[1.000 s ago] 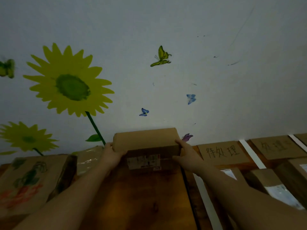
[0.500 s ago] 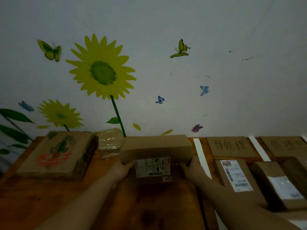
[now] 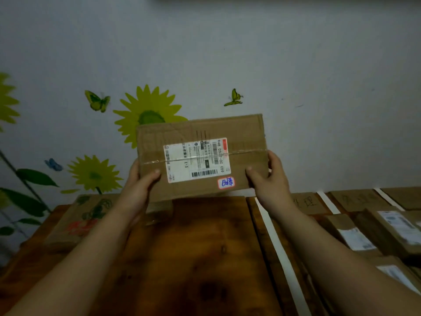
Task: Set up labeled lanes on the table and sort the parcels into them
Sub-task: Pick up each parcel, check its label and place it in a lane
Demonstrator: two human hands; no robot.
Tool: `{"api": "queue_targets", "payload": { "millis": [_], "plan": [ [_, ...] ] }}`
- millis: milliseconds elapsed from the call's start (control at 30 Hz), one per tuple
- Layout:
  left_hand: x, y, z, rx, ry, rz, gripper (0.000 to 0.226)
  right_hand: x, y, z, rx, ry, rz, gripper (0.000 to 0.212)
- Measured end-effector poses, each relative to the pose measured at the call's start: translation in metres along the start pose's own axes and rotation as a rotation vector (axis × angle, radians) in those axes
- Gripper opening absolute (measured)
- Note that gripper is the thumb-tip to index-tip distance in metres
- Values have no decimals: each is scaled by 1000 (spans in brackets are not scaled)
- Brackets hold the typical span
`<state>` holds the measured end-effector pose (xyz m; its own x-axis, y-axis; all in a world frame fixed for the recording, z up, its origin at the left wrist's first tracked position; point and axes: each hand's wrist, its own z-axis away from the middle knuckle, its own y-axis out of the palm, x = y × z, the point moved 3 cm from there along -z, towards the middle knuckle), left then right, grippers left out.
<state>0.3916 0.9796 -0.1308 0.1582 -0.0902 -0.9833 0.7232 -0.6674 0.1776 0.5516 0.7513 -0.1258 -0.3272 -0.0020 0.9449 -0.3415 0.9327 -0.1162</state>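
The left hand (image 3: 139, 181) and right hand (image 3: 271, 179) each grip a short end of one cardboard parcel (image 3: 201, 156), thumbs curled onto its face, holding it above the far middle of the table (image 3: 193, 258). On the right, white tape strips (image 3: 280, 249) and handwritten lane signs (image 3: 306, 202) are laid, with sorted parcels (image 3: 355, 238) in the lanes. A printed box (image 3: 77, 221) and a taped packet (image 3: 159, 212) on the left look unsorted, so sorting seems partly done

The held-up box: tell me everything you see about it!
The cardboard box is brown, flat and creased, held above the wooden table with its broad face toward the camera. A white label with barcodes sits sideways on it, clear tape crosses the middle, and a small red-edged sticker bears blue writing. The left hand and right hand grip its ends.
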Motion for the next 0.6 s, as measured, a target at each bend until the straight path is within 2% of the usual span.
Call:
{"api": "queue_targets", "payload": {
  "millis": [133,200,267,367,500,600],
  "plan": [
    [-28,9,40,12,73,112,47,30,-25,24,-65,-39,-62,44],
    [-31,20,63,-23,59,163,43,35,-40,31,-86,17,-107,63],
    [-26,43,92,-57,19,220,45,37,-52,41,-26,130,-246,86],
    [0,94,141,-8,-40,232,61,38,-61,65,167,203,-380,105],
    [30,146,205,79,-151,124,75,36,-86,101,243,202,-462,100],
    [19,140,225,-48,-110,51,75,35,-125,119,279,226,-459,80]
  ]
}}
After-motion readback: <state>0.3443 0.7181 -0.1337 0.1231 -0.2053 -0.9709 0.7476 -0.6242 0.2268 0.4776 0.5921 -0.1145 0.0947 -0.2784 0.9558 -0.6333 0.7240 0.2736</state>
